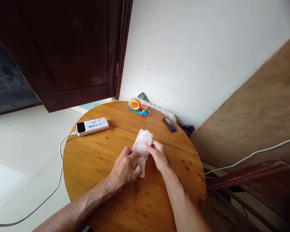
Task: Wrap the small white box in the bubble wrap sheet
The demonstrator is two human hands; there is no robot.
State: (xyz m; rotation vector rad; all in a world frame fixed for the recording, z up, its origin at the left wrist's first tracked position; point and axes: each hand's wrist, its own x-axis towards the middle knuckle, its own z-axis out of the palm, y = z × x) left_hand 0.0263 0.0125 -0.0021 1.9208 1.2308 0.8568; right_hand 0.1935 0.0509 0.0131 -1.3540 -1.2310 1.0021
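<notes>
A piece of clear bubble wrap (142, 141) is held over the middle of a round wooden table (99, 161). My left hand (125, 169) is closed around its lower part, fingers curled. My right hand (158, 154) pinches its right side with thumb and fingers. The wrap looks folded round something, but what is inside is hidden.
A white power bank (92, 126) with a white cable (60, 167) lies at the table's left. An orange and blue tape dispenser (138, 106) and a small dark object (169, 124) sit near the far edge. A dark door, a white wall and a leaning wooden board surround the table.
</notes>
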